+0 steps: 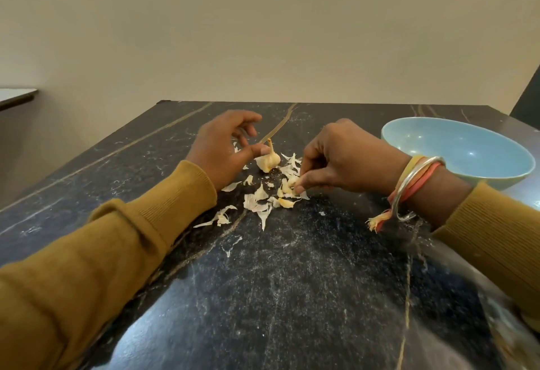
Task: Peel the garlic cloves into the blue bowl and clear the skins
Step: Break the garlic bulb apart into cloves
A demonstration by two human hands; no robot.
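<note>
Soft, moderately bright light fell from above, leaving the far wall point(263, 33) an even beige. The dark table point(292, 282) held only faint shadows and threw back pale glare at its near left and near right, and the blue bowl point(455, 150) carried small highlights. The wide lens bowed the edges, and the near right corner was smeared and blurred.

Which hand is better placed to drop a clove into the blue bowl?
The right hand: it pinches a garlic piece beside the blue bowl; the left hand is farther, by the garlic bulb.
</note>
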